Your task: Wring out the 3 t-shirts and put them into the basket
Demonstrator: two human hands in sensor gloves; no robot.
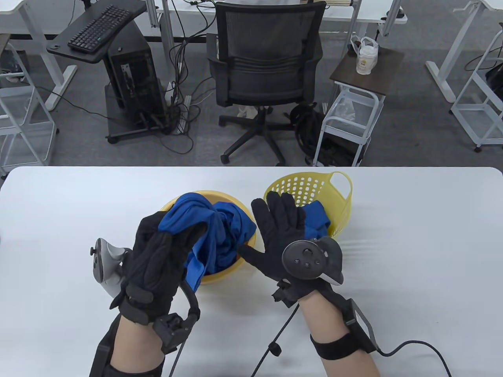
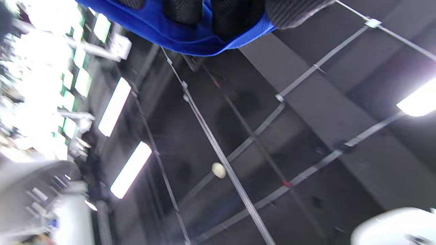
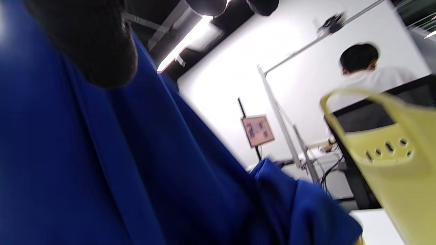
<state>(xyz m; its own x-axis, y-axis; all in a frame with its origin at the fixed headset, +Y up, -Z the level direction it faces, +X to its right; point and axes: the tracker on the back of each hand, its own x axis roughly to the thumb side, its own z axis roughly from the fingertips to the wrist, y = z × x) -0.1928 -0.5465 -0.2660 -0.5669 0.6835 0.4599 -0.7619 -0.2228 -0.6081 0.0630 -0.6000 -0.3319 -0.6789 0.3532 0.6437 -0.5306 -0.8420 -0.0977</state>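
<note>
Two gloved hands are raised over the white table (image 1: pixel 78 204), and we see blue cloth in both yellow containers; the left hand (image 1: pixel 157 255) has its fingers curled round a fold of the blue t-shirt (image 1: pixel 220 231), pinching the cloth near its upper edge while the rest of the garment hangs down into the yellow bowl (image 1: pixel 220 275); in the left wrist view the same blue fabric (image 2: pixel 177 34) lies across the dark fingertips (image 2: pixel 184 10) at the top edge, with only ceiling beams and lamps behind; the right hand (image 1: pixel 283 235) is spread flat, fingers straight and apart, gripping nothing, and it stands just beside the bowl between that bowl and the perforated basket (image 1: pixel 338 196); we cannot tell from the table view whether its palm touches the cloth, though the right wrist view shows blue fabric (image 3: pixel 102 163) very close under a dark fingertip (image 3: pixel 92 44); a second blue t-shirt (image 1: pixel 316 216) lies inside the basket, partly hidden by the right hand, and the basket's yellow handle (image 3: pixel 374 112) shows in the right wrist view; a third shirt we cannot make out apart from the bundle in the bowl; beyond the table stand a black office chair (image 1: pixel 267 63) and a keyboard (image 1: pixel 98 27) on a side stand.
</note>
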